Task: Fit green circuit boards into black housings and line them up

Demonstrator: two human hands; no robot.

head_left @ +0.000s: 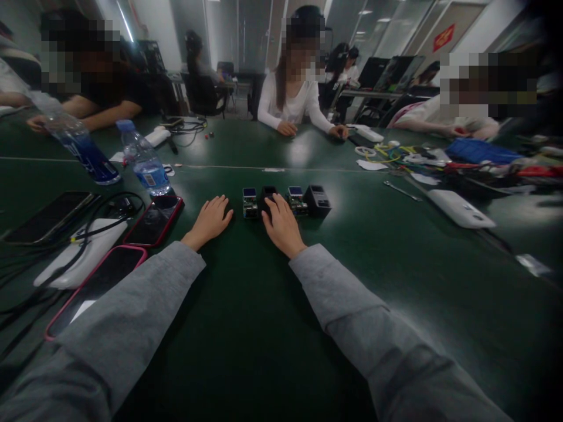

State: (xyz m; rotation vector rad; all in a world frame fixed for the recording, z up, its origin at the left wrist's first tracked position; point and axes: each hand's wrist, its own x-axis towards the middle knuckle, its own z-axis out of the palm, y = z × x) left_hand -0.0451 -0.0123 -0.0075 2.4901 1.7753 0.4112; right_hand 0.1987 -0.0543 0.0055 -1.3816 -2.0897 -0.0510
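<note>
My left hand [209, 220] lies flat on the green table with its fingers stretched out, holding nothing. Just right of it stands a small circuit board with a little screen [250, 202]. My right hand [281, 225] rests with fingers apart at the front of a black plastic case [268, 192], partly covering it; whether it presses on the case I cannot tell. Beside those fingers, to the right, is a second circuit board with a screen [297, 201], then another black case [318, 200]. The four pieces form a row.
On the left are a red-edged phone [155, 220], a pink-edged phone [99, 287], a white power bank [81, 252], cables and water bottles [147, 164]. At right lie a wrench [402, 190], another power bank [460, 208] and tangled wires [417, 155]. People sit across the table.
</note>
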